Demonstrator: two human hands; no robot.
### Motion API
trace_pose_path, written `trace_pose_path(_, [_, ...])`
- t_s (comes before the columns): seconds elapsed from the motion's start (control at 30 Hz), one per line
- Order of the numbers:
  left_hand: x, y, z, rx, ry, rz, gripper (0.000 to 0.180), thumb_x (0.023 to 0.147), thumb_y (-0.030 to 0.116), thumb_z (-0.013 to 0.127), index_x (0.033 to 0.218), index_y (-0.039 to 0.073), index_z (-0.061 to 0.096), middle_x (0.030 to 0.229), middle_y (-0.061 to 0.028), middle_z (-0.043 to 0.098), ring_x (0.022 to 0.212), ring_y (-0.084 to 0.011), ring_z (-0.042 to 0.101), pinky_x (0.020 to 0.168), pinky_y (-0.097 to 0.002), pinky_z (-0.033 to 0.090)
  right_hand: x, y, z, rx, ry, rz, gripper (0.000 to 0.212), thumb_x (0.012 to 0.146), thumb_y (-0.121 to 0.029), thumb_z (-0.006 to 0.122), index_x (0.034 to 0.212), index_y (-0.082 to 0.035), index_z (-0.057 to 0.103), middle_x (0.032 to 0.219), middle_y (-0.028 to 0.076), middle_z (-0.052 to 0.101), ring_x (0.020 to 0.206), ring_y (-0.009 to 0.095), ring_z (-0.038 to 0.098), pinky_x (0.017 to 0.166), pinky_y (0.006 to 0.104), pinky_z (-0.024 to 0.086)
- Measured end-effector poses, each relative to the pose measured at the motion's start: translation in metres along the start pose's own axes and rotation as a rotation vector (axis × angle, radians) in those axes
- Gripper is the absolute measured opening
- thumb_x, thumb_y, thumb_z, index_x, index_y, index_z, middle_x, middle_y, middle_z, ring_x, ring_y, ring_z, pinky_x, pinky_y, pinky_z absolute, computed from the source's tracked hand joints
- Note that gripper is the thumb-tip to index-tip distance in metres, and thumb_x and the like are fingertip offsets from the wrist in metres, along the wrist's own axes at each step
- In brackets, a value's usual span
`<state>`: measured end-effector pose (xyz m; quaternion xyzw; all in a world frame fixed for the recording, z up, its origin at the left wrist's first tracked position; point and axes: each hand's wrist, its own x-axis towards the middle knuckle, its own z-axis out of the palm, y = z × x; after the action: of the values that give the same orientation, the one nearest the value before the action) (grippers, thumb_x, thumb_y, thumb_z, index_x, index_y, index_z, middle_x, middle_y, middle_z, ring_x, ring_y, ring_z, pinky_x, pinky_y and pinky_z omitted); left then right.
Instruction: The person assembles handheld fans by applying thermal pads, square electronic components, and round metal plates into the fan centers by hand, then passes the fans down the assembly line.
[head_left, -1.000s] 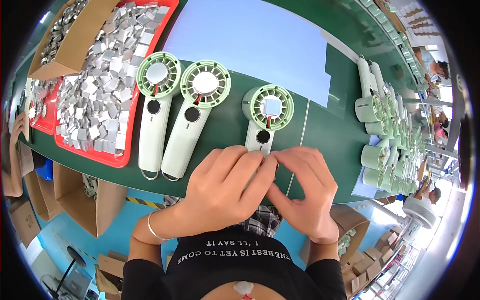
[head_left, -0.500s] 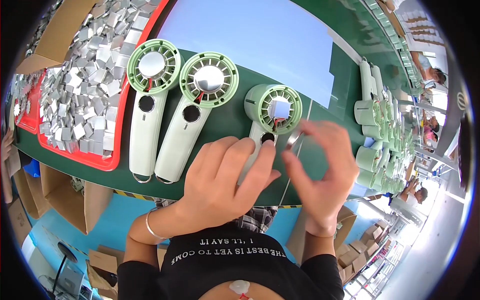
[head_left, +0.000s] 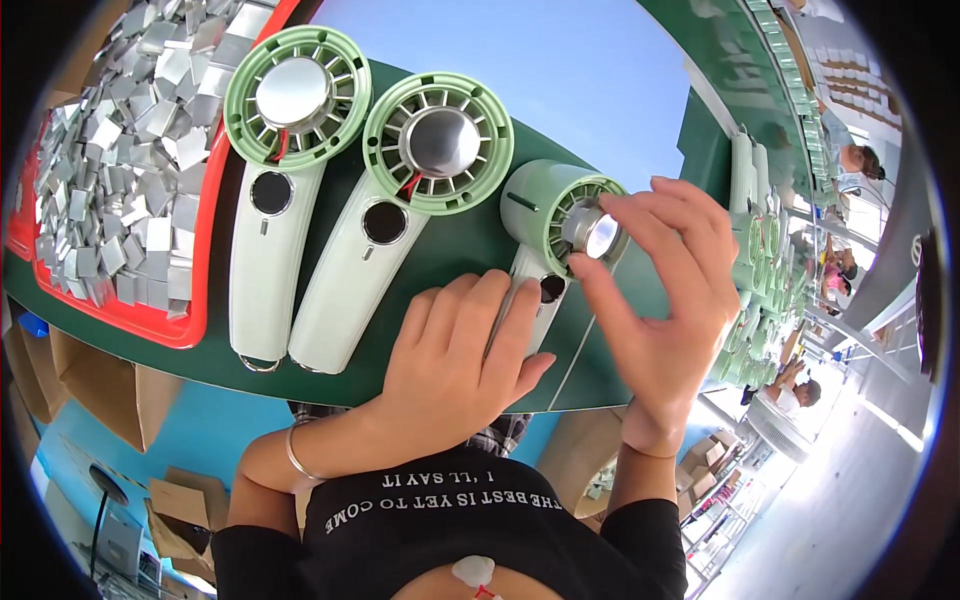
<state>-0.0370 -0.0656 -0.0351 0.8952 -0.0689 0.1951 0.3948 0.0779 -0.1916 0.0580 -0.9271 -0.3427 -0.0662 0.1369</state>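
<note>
A pale green handheld fan [head_left: 530,215] lies on the table with its round grille end tilted up. Over its handle my left hand [head_left: 455,345] rests, fingers bent across it, holding it down; the lower handle is hidden. My right hand [head_left: 675,265] pinches a shiny round metal cap [head_left: 601,237] by its rim between thumb and fingertips, at the middle of the fan's slotted front. Left of my hands lie two similar fans, the nearer one [head_left: 420,150] and the outer one [head_left: 285,120], each with a mirror-like disc in its centre and a red wire showing.
A red tray [head_left: 205,240] heaped with small silvery metal pieces [head_left: 125,190] stands at the left. A pale blue-white sheet [head_left: 530,70] covers part of the green table [head_left: 430,255] behind the fans. More green fans [head_left: 758,240] line the right side; people sit farther off.
My right hand has brought the metal cap from beside the fan onto the centre of its front. My left hand stays on the handle. The view has shifted closer to the fans.
</note>
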Motion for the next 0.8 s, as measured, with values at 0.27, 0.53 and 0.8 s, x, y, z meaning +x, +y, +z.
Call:
trace_pose_path(0.27, [0.000, -0.001, 0.002, -0.024, -0.007, 0.020, 0.066, 0.078, 0.026, 0.079, 0.127, -0.006, 0.050, 0.115, -0.0227, 0.053, 0.088, -0.0350, 0.057, 0.068, -0.0417, 0.045, 0.007, 0.005, 0.000, 0.027, -0.003, -0.034, 0.039, 0.062, -0.006, 0.084, 0.100, -0.003, 0.074, 0.104, 0.008, 0.067, 0.114, 0.032, 0.061, 0.096, 0.0428, 0.048])
trace_pose_path(0.53, [-0.002, -0.002, 0.004, -0.026, -0.033, 0.017, 0.063, 0.081, 0.028, 0.076, 0.129, -0.004, 0.050, 0.118, -0.0230, 0.051, 0.089, -0.0348, 0.057, 0.070, -0.0435, 0.044, 0.004, 0.012, 0.008, 0.434, -0.087, 0.168, 0.035, 0.064, 0.004, 0.083, 0.096, 0.005, 0.069, 0.117, 0.016, 0.068, 0.086, 0.021, 0.067, 0.082, 0.0321, 0.054])
trace_pose_path(0.8, [-0.001, -0.002, 0.002, -0.029, -0.025, 0.037, 0.062, 0.082, 0.027, 0.075, 0.129, -0.004, 0.049, 0.118, -0.0236, 0.051, 0.089, -0.0349, 0.057, 0.070, -0.0438, 0.044, 0.002, 0.026, 0.012, 0.535, -0.090, 0.050, 0.033, 0.068, 0.007, 0.080, 0.099, 0.006, 0.067, 0.119, 0.018, 0.066, 0.080, 0.017, 0.065, 0.075, 0.0293, 0.054])
